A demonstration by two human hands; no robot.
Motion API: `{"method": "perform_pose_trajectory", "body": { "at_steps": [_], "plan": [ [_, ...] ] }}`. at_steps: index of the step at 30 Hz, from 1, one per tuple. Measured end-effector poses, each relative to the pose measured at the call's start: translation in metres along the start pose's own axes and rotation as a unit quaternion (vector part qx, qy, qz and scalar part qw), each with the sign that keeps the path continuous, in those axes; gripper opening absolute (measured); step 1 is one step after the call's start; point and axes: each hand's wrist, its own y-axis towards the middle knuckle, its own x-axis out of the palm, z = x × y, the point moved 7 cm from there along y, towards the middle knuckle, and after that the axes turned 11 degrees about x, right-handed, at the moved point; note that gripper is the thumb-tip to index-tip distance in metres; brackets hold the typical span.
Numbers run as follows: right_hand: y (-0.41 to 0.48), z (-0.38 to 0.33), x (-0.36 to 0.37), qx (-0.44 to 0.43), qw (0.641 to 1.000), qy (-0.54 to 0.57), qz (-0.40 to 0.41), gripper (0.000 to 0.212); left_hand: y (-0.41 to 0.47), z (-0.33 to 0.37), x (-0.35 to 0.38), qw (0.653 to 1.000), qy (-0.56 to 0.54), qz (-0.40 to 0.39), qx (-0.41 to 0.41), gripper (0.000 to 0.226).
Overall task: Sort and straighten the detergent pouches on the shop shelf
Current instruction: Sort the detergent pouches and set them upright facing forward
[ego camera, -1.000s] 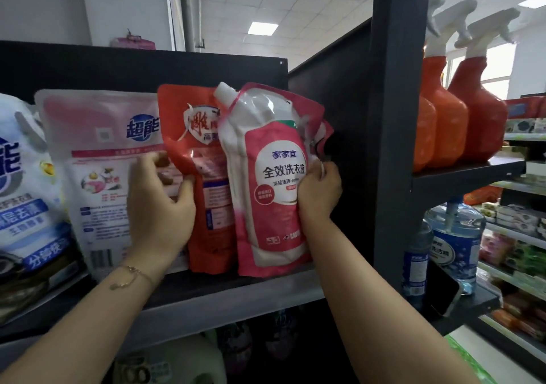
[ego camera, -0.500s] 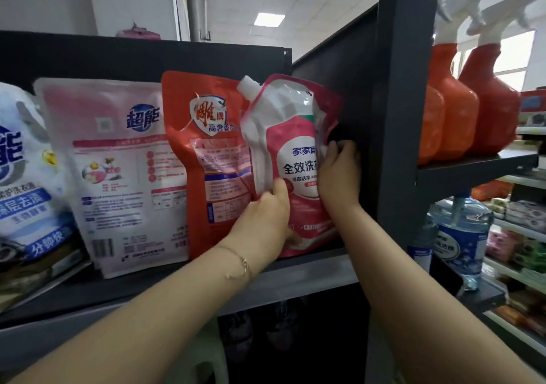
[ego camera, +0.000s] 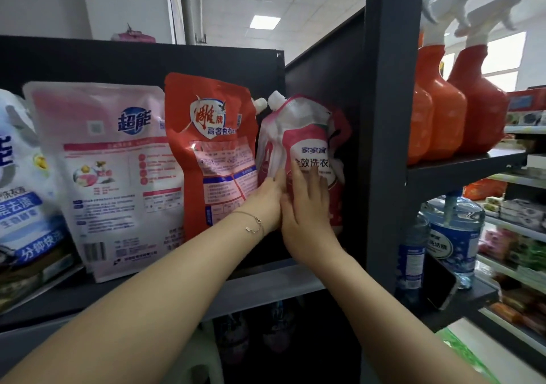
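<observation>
Pink pouch (ego camera: 307, 144) stands at the shelf's (ego camera: 266, 283) right end, between the red pouch (ego camera: 212, 153) and the post (ego camera: 384, 147). Right hand (ego camera: 307, 215) lies flat on its front, fingers straight. Left hand (ego camera: 266, 202) touches its left edge with the fingers hidden, so can't tell if it's gripping.

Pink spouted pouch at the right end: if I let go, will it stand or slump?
Probably floppy: the pink pouch is creased and crumpled above the right hand. Its fuller lower half suggests weight sits low, so it may stand yet sag on top. Glossy film could slip.
</observation>
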Motion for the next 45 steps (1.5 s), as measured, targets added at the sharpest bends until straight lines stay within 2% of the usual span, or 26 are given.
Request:
{"method": "perform_pose_trajectory", "body": {
  "at_steps": [3, 7, 9, 12, 16, 20, 23, 24, 27, 29, 32, 34, 36, 38, 40, 42, 45],
  "plan": [
    [0.003, 0.007, 0.003, -0.008, 0.999, -0.04, -0.026, 0.068, 0.008, -0.008, 0.01, 0.999, 0.008, -0.018, -0.041, 0.048],
    [0.002, 0.023, 0.008, 0.025, 0.979, -0.193, -0.068, 0.094, 0.006, -0.01, 0.005, 0.995, 0.02, -0.038, -0.086, 0.049],
    [0.003, 0.027, 0.008, 0.039, 0.972, -0.223, -0.071, 0.1, 0.003, -0.012, -0.007, 0.992, -0.021, 0.012, -0.124, 0.047],
    [0.011, 0.024, 0.005, 0.019, 0.967, -0.243, -0.071, 0.106, 0.009, -0.012, -0.032, 0.969, -0.117, 0.167, -0.137, 0.037],
    [0.019, 0.014, 0.006, -0.063, 0.926, -0.363, -0.087, 0.102, 0.038, -0.021, -0.042, 0.911, -0.268, 0.244, -0.196, 0.056],
    [0.008, 0.007, 0.026, -0.198, 0.856, -0.455, -0.147, 0.058, 0.068, -0.031, -0.036, 0.84, -0.393, 0.265, -0.263, 0.065],
    [0.009, 0.007, 0.03, -0.205, 0.846, -0.458, -0.18, 0.048, 0.076, -0.036, -0.028, 0.785, -0.47, 0.3, -0.27, 0.078],
    [0.01, 0.007, 0.029, -0.202, 0.845, -0.461, -0.182, 0.048, 0.077, -0.038, -0.027, 0.771, -0.484, 0.315, -0.267, 0.071],
    [0.015, 0.005, 0.029, -0.2, 0.833, -0.486, -0.175, 0.049, 0.078, -0.046, -0.026, 0.724, -0.524, 0.364, -0.262, 0.027],
    [0.017, 0.006, 0.033, -0.187, 0.828, -0.5, -0.171, 0.051, 0.08, -0.049, -0.024, 0.704, -0.549, 0.369, -0.258, 0.024],
    [0.022, 0.008, 0.039, -0.167, 0.838, -0.499, -0.143, 0.053, 0.086, -0.047, -0.026, 0.688, -0.59, 0.359, -0.22, 0.015],
    [0.03, 0.009, 0.045, -0.158, 0.841, -0.501, -0.126, 0.055, 0.087, -0.046, -0.029, 0.678, -0.611, 0.355, -0.202, 0.021],
    [0.039, 0.009, 0.054, -0.148, 0.839, -0.509, -0.125, 0.058, 0.087, -0.051, -0.031, 0.683, -0.61, 0.349, -0.199, 0.028],
    [0.049, 0.008, 0.063, -0.129, 0.836, -0.516, -0.137, 0.061, 0.089, -0.057, -0.032, 0.689, -0.611, 0.338, -0.197, 0.017],
    [0.056, 0.005, 0.071, -0.119, 0.827, -0.53, -0.147, 0.063, 0.089, -0.065, -0.032, 0.688, -0.609, 0.336, -0.207, 0.017],
    [0.06, 0.004, 0.076, -0.109, 0.823, -0.536, -0.154, 0.065, 0.091, -0.073, -0.032, 0.692, -0.594, 0.339, -0.232, 0.036],
    [0.065, 0.003, 0.077, -0.114, 0.834, -0.515, -0.159, 0.065, 0.094, -0.068, -0.034, 0.746, -0.53, 0.315, -0.251, 0.063]
  ]
}}
